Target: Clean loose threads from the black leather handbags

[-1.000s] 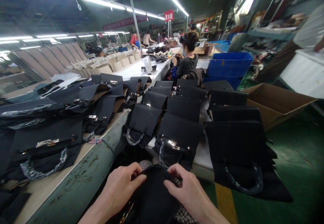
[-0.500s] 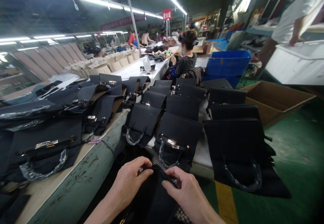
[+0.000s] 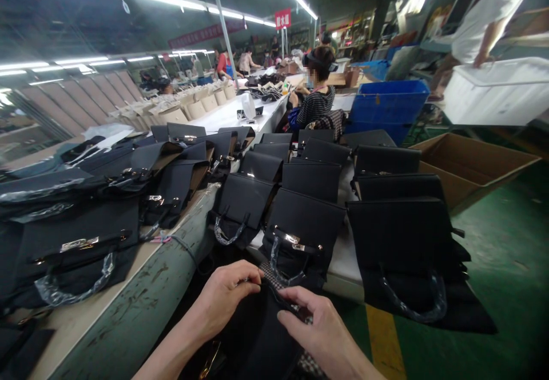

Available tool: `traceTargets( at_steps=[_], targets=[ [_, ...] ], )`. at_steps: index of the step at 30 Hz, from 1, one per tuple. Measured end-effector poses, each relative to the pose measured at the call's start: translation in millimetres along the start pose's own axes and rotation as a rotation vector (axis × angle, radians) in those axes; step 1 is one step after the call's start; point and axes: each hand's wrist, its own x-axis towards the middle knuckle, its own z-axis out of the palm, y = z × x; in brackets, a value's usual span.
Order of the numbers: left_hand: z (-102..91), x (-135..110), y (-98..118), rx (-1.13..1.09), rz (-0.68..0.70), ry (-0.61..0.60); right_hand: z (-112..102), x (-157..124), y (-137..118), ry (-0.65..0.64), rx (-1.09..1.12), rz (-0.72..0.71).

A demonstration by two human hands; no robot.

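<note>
A black handbag (image 3: 261, 334) lies low in front of me, its lower part cut off by the picture's bottom edge. My left hand (image 3: 234, 291) pinches its upper edge between thumb and fingers. On the same edge, a little to the right, my right hand (image 3: 311, 320) grips with thumb and index finger. Gold-coloured metal hardware (image 3: 210, 360) shows on the bag below my left wrist. Checked cloth (image 3: 274, 276) is visible behind the bag. Just beyond my hands stands another black handbag (image 3: 306, 220), with a metal clasp and a plastic-wrapped handle.
Rows of black handbags cover the tables ahead; one handbag (image 3: 398, 242) overhangs at right. A green-sided table (image 3: 141, 305) runs along my left. At right are a cardboard box (image 3: 476, 162), a blue bin (image 3: 386, 105) and a person holding a white tub (image 3: 493, 91). A seated co-worker (image 3: 317, 105) is ahead.
Both hands keep hold of the bag's edge, my left shifted slightly right along it. More gold hardware shows below. At right, the person and white tub have moved left a little.
</note>
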Motion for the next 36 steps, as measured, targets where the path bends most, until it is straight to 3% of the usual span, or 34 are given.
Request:
traceTargets(
  at_steps=[11,15,23,36],
  targets=[
    [-1.9,14,-7,-0.027,0.093,-0.130,-3,4,3,-0.034,0.038,0.000],
    [-2.3,17,-7,-0.054,0.060,-0.192,-2,4,7,-0.036,0.083,0.013],
    [-1.4,20,-14,-0.039,-0.005,-0.099,-15,-6,-1,-0.146,0.150,-0.013],
    [-2.8,23,-15,0.035,0.020,-0.126,-18,-14,0,-0.221,0.311,-0.024]
  ],
)
